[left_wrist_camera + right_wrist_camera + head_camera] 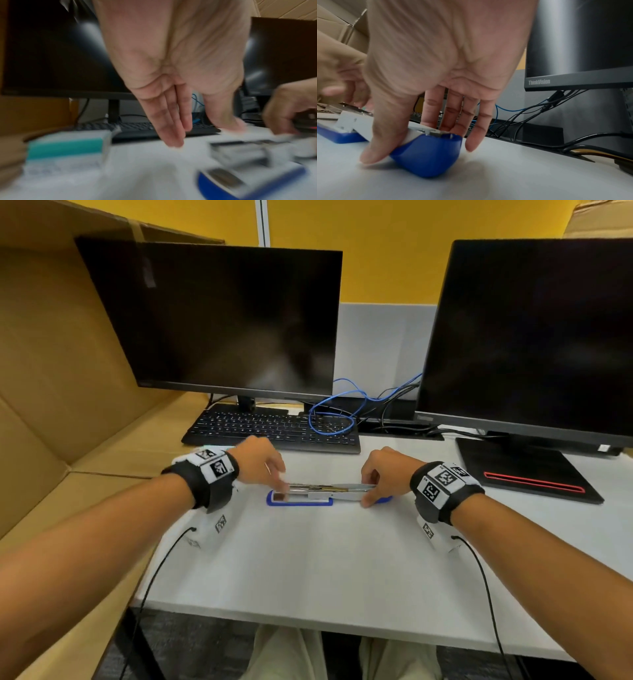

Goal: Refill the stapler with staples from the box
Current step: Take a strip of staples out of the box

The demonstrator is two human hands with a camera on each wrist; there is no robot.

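A blue and white stapler (pixel 301 497) lies swung open flat across the white desk (pixel 308 559), its metal staple channel (pixel 318 487) facing up. My right hand (pixel 371 491) pinches the blue top cover (pixel 428 152) at the right end, thumb on the near side and fingers on the far side. My left hand (pixel 274 477) hovers over the channel's left end with fingers straight and the thumb apart (pixel 204 135); the blur hides whether it carries anything. The stapler (pixel 248 152) shows at the lower right of the left wrist view. A teal and white staple box (pixel 67 146) sits on the desk left of that hand.
A black keyboard (pixel 274 428) lies just behind the hands, under two dark monitors (pixel 222 320) (pixel 534 337). Blue and black cables (pixel 329 419) loop between them. A black monitor base with a red stripe (pixel 527 474) sits at the right. Cardboard (pixel 51 371) borders the desk's left side.
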